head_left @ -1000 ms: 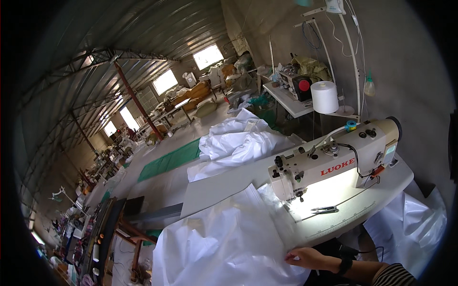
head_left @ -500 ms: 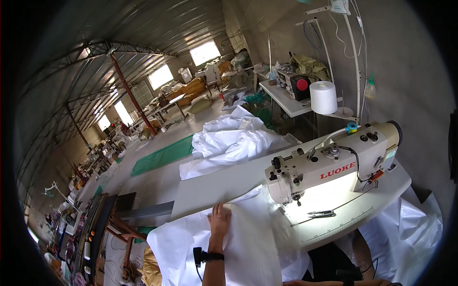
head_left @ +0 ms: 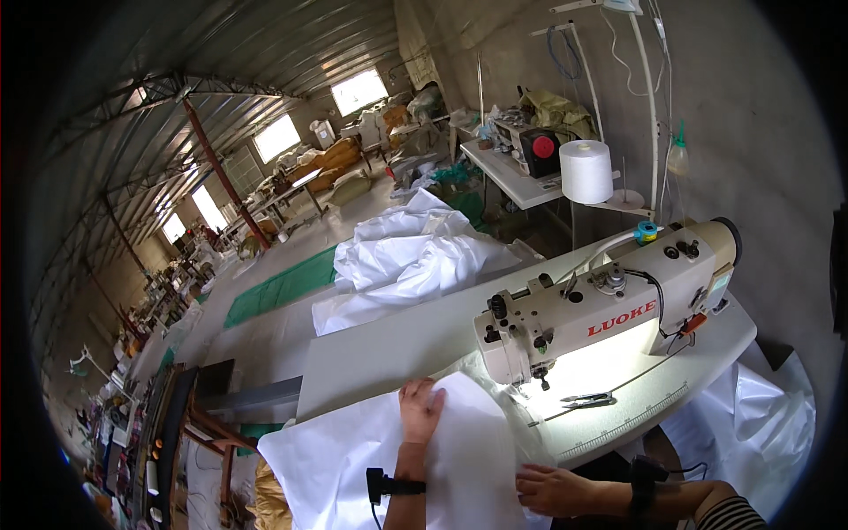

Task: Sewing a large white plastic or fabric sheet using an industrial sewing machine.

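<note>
your left hand [head_left: 420, 408] lay flat, fingers spread, on the white fabric [head_left: 353, 459] on the counter [head_left: 389, 344]. the needle of the sewing machine [head_left: 609, 305] stood just right of it; your right hand [head_left: 552, 488], open, pressed the near edge.

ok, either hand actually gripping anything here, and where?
No grip. Left hand and right hand both lie flat, open, on the white fabric sheet, the left near the top edge, the right near the lower right edge.
</note>
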Tool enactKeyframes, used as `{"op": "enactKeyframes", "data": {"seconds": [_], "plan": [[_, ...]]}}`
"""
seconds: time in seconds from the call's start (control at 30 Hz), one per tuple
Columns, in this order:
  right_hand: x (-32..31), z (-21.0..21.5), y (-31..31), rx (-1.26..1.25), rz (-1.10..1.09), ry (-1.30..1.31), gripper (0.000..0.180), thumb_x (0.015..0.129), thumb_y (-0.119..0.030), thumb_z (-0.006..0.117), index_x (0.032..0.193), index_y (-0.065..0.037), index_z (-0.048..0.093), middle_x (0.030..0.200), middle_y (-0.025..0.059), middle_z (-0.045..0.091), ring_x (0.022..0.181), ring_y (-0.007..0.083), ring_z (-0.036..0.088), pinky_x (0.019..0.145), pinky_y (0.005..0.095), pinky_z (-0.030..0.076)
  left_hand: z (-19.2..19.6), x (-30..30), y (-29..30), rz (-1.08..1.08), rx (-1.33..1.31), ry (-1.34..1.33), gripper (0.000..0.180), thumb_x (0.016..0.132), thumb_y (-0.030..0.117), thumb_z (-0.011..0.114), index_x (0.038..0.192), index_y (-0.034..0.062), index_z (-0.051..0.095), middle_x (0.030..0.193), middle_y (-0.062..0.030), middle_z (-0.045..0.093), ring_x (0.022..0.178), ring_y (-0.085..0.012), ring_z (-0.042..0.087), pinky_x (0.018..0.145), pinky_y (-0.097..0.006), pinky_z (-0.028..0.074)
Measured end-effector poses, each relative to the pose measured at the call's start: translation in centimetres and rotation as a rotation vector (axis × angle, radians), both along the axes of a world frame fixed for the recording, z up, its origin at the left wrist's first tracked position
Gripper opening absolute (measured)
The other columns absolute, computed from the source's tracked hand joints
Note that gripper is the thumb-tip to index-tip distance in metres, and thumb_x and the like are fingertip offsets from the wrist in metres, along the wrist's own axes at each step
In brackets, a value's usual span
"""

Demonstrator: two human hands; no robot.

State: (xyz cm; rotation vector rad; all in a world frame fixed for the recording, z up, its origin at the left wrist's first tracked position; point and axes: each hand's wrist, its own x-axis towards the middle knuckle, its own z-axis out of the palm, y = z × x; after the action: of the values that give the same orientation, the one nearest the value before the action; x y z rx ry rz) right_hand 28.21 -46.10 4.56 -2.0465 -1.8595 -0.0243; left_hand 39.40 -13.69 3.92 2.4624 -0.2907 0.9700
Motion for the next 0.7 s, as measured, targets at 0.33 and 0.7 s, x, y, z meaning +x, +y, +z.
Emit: {"op": "enactKeyframes", "data": {"seconds": [0.33,0.7], "plan": [[-4.0,-7.2,7.3,0.454,-0.294,1.474,0.044,0.096,-0.027,0.059,0.131,0.0,0.054,0.131,0.0173,0.055,0.12,0.0241,0.052,0.101,0.0372,0.041,1.0,4.8,-2.1,0.191,0.075,0.147,0.01,0.076,0.013,0.059,0.083,0.0077,0.063,0.078,-0.0123,0.065,0.073,-0.0353,0.063,0.071,-0.045,0.05],[-7.6,-5.7,-0.3,0.229,-0.509,1.527,0.047,0.093,-0.033,0.065,0.121,0.004,0.058,0.121,0.0284,0.058,0.109,0.0352,0.058,0.09,0.042,0.047,-1.5,4.9,-1.9,0.018,-0.024,0.224,0.015,0.083,0.019,0.069,0.085,0.0068,0.062,0.083,-0.0119,0.064,0.084,-0.0331,0.062,0.075,-0.045,0.049]]}}
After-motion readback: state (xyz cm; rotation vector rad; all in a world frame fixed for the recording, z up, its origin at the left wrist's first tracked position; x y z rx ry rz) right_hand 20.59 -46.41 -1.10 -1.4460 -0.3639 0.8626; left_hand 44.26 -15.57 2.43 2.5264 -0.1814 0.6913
